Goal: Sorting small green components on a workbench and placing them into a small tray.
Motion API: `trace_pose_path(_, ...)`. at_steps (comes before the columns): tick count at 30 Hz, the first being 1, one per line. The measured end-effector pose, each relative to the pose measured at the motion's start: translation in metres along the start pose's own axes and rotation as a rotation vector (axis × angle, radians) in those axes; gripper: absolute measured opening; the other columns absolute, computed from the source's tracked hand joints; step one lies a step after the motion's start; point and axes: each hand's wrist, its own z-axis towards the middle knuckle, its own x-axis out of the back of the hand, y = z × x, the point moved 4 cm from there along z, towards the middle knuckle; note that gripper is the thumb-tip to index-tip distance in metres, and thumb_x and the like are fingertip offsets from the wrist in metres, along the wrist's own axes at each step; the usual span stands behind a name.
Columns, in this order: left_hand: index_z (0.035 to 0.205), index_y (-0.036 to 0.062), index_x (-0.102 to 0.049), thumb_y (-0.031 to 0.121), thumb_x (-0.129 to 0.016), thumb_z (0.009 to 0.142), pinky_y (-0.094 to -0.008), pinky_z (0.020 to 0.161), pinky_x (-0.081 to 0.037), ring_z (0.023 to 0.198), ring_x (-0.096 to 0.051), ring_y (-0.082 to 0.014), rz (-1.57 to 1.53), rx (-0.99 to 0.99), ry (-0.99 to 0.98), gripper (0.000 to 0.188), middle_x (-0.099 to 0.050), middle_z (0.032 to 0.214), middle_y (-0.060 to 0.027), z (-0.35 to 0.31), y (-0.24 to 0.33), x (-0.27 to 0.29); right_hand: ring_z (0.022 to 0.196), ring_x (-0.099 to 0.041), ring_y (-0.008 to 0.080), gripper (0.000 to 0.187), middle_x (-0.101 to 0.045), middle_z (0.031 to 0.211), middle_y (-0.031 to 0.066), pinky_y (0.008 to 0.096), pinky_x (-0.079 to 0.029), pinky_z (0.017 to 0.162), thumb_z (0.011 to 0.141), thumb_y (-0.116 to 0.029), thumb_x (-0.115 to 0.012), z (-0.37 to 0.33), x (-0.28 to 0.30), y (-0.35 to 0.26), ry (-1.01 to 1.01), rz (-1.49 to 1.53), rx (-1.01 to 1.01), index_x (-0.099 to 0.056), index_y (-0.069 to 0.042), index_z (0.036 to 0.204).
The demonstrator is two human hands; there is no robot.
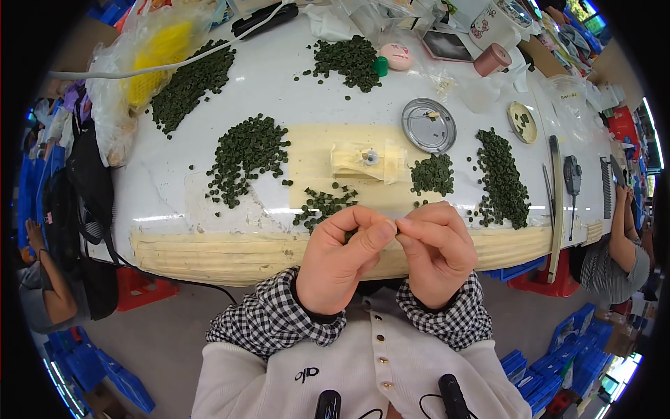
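Note:
Over the table's front edge my left hand (343,260) and my right hand (441,250) meet at the fingertips. Thumb and forefinger are pinched on each side, and whatever sits between them is too small to make out. Just beyond lies a small heap of dark green pellet-like pieces (325,207), partly covered by my left hand. Past my right hand is another small green heap (432,174). Between these heaps a taped cream block (368,162) with a small metal piece on top stands on a cream sheet (307,150).
Larger green heaps lie left (248,157), right (502,181) and at the back (349,61). A round metal lid (428,126) and a small dish (522,123) stand at the right, near a screwdriver (572,178). A white cable (160,68) crosses the far left. Other people sit at both sides.

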Motion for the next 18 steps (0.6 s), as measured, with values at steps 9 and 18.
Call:
trace_pose_path(9,0.098,0.0025,-0.068,0.004,-0.069,0.083,-0.0172,0.05,-0.025,0.053,-0.03,-0.0005,0.557,-0.357,0.01,0.015,-0.037,0.059,0.0096,-0.002,0.02,0.011,0.072,-0.058,0.0151,0.025,-0.061,0.085,0.0084,0.0241,-0.046,0.061,0.077,0.008,-0.068,0.003,-0.003,0.0,-0.023,0.111,-0.139,-0.069,-0.002,0.099)
trace_pose_path(18,0.096,0.0022,-0.07,-0.003,-0.072,0.075,-0.0209,0.049,-0.028,0.052,-0.034,-0.0051,0.982,-0.685,0.08,0.022,-0.039,0.057,0.0038,-0.01,0.042,0.007,0.076,-0.059,0.0163,0.03,-0.063,0.091,0.0102,0.0243,-0.047,0.067,0.08,0.006,-0.065,0.002,-0.012,0.001,-0.064,0.193,-0.189,-0.066,0.0,0.11)
